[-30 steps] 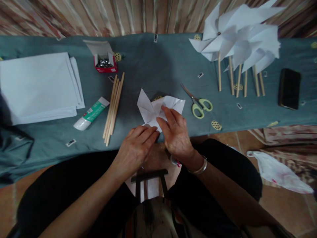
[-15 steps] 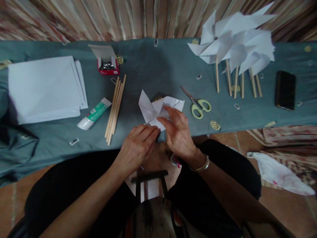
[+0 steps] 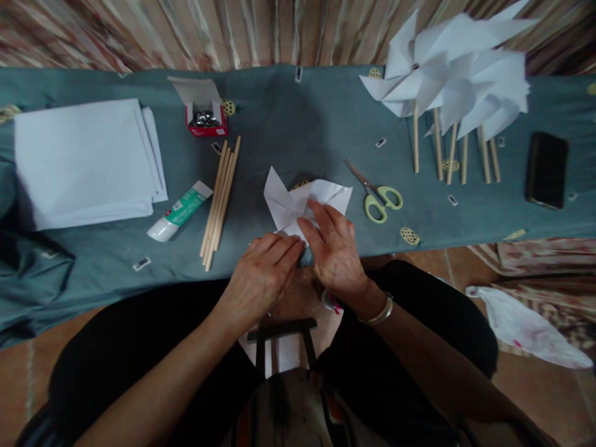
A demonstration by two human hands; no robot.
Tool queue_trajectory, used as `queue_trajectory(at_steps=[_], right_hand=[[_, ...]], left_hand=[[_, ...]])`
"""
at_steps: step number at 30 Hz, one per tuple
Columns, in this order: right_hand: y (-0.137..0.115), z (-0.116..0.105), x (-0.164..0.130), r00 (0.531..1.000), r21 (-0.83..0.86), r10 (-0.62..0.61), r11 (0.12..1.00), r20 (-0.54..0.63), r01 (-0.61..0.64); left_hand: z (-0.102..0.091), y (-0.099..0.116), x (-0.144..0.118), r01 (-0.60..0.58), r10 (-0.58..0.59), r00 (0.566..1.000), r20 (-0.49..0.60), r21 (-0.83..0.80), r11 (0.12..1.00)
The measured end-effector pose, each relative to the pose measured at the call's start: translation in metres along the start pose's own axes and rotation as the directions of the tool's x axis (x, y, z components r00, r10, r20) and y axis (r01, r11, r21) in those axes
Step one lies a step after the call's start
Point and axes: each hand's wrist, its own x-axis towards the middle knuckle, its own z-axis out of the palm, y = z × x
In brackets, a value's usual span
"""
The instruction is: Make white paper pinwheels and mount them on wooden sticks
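Folded paper pinwheel (image 3: 302, 202) lies at the near edge of the table (image 3: 288, 118). I note left hand (image 3: 261, 276) and right hand (image 3: 335, 248) together, fingertips pressing its flaps. I advise firm centre pressure, keeping the points aligned.

- My head view is dim overall, with soft, diffuse light and no glare anywhere.
- The white paper stack (image 3: 84, 161) and the finished pinwheels (image 3: 456, 74) are the brightest areas I see; the pinwheels look slightly smeared.
- A soft shadow darkens the teal cloth (image 3: 302, 118) just beyond the folded paper.
- Wide-angle distortion bows the table edge, and the corners go soft and dark.
- My lap area is nearly black, without detail.
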Motion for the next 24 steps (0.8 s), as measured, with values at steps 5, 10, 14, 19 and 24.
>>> queue_trajectory(at_steps=[5,10,14,19,24], right_hand=[[-0.001,0.002,0.001,1.000,-0.007,0.000,1.000,-0.010,0.000],[0.006,-0.019,0.008,1.000,0.127,0.015,0.992,-0.002,-0.015],[0.028,-0.026,0.019,0.980,0.191,0.127,0.977,-0.151,-0.097],[0.051,-0.017,0.036,0.969,0.254,0.198,0.954,-0.147,-0.157],[0.054,-0.020,0.039,0.952,0.258,0.268,0.940,-0.148,-0.224]], left_hand=[[0.001,-0.002,0.002,-0.016,0.016,1.000,-0.002,0.023,1.000],[0.003,-0.005,0.003,-0.036,0.038,0.997,-0.064,0.025,0.999],[0.004,-0.006,0.004,-0.049,0.051,0.996,-0.073,0.025,0.998],[0.003,-0.007,0.004,-0.058,0.060,0.995,-0.079,0.029,0.998],[-0.001,-0.011,0.003,-0.050,0.052,0.995,-0.082,0.030,0.998]])
